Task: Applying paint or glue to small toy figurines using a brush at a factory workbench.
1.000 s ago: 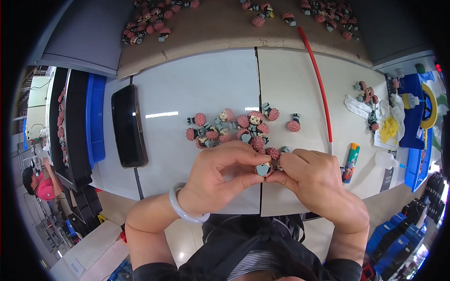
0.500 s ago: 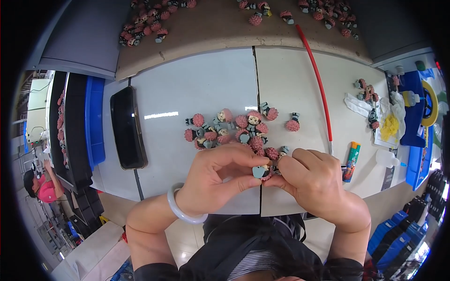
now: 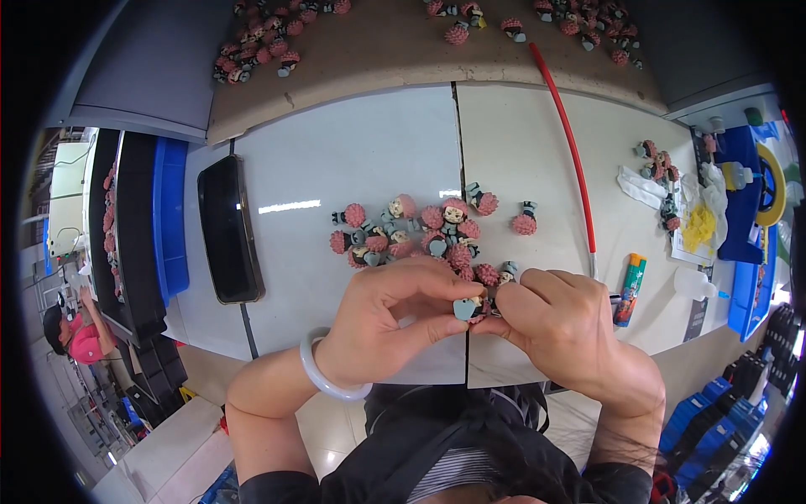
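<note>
Hardly any shift since one second ago: the small figure sits a touch lower and further left between the fingertips, its pale blue-grey end turned slightly. From my remote seat I log the left hand pinching it between thumb and forefinger. Right hand curled closed at the figure's right side; whether it grips the figure or something slim I cannot tell, its own fingers hide that. Key relation: figure lies between the two hands, over the line of the table seam, nearer the left hand. Blue-grey end faces left and up toward my view; long axis foreshortened, probably left to right. Loose pink-haired figures lie just beyond the hands, patterned lighter beside the right.
</note>
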{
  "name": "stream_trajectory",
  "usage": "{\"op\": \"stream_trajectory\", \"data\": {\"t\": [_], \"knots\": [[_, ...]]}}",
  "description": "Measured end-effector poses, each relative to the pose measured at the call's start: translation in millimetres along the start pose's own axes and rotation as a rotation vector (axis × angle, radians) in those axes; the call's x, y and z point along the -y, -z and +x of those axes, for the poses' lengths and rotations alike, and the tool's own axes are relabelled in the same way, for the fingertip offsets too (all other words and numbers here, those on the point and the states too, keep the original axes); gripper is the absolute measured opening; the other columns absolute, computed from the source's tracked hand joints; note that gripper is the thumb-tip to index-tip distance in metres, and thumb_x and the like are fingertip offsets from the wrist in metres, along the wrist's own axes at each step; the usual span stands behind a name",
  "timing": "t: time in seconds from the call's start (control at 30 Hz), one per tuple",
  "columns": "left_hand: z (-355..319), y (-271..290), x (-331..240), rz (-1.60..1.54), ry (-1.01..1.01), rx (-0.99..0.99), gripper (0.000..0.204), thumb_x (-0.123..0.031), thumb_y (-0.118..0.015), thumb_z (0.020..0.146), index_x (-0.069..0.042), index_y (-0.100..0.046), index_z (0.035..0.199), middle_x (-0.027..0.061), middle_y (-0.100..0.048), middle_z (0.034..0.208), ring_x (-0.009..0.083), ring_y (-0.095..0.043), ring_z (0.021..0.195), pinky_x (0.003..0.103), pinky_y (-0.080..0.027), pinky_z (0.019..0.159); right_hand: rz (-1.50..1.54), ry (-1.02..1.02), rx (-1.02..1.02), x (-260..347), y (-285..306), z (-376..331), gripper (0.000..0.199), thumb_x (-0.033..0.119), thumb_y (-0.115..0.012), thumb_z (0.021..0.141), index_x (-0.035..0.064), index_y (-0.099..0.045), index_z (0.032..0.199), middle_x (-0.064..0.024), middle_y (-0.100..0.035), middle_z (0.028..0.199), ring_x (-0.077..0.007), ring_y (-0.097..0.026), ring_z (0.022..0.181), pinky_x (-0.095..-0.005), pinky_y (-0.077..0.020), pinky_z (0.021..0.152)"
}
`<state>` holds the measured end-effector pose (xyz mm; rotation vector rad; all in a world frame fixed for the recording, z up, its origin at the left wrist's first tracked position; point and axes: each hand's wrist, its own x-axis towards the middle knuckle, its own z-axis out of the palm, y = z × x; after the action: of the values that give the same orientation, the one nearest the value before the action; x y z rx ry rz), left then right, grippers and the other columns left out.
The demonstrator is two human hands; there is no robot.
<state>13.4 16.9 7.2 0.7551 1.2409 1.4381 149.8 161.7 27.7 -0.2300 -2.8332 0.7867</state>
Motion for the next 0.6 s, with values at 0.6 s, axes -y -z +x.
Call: {"op": "stream_trajectory", "data": {"t": [0.6], "knots": [[2.3,1.1,-4.5,-0.019,-0.028,0.013,0.029,0.011,-0.058,0.076,0.002,-0.057,0.104,0.0098,-0.054,0.100,0.0176,-0.059,0.091,0.029,-0.050,0.081,0.155,-0.047,-0.008,-11.8,7.2,7.3,0.033,0.028,-0.075,0.063,0.0050,-0.055,0.076,-0.0074,-0.053,0.058,-0.0235,-0.053,0.048,-0.0330,-0.0391,0.042]]}}
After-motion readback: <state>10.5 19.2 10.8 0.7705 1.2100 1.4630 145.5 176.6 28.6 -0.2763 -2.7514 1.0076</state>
